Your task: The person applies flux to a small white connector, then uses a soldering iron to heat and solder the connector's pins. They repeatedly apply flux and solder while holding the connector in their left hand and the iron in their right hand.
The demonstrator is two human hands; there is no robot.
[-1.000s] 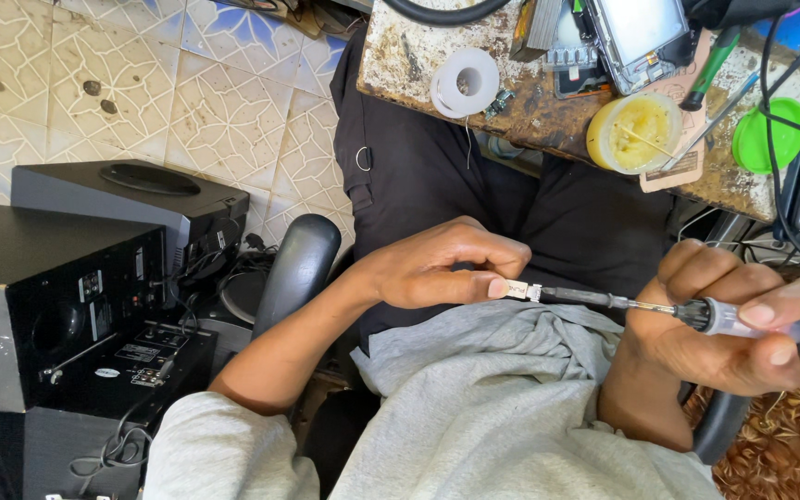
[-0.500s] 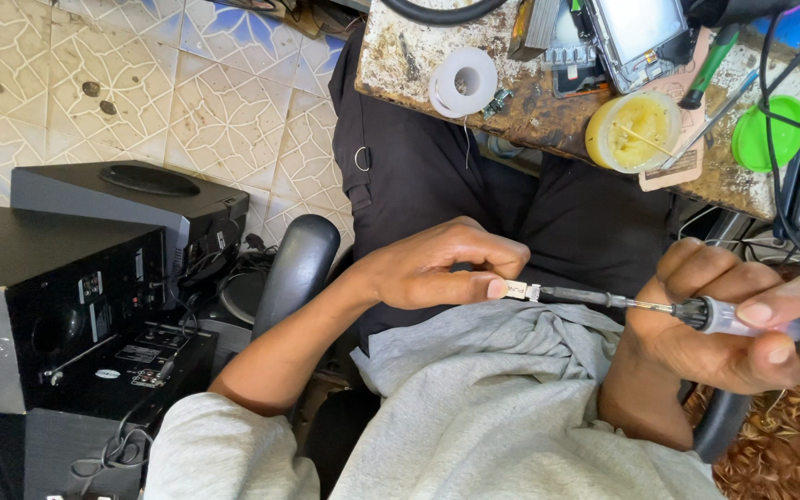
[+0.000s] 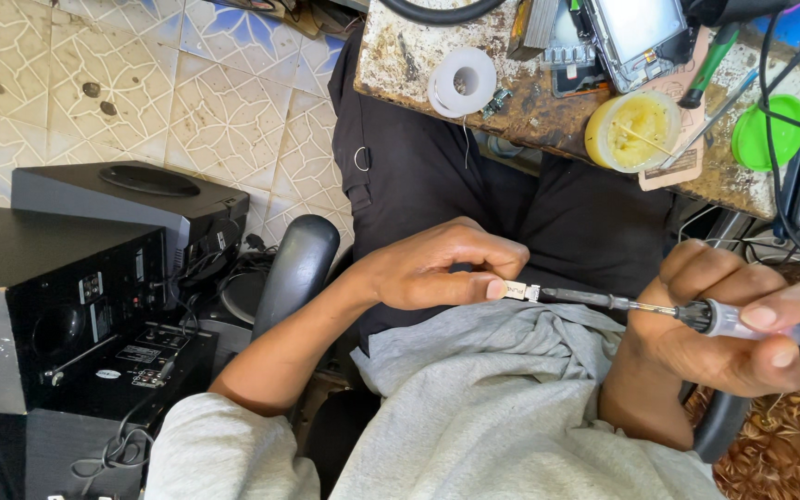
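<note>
Fingers of left hand hide most of small connector.

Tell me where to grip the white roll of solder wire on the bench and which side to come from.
Grip the solder roll across its outer rim, coming from above. It lies flat on the workbench with its centre hole facing up, near the edge, so the round sides are exposed. The left and near sides look freest; small parts sit close on its right.
</note>
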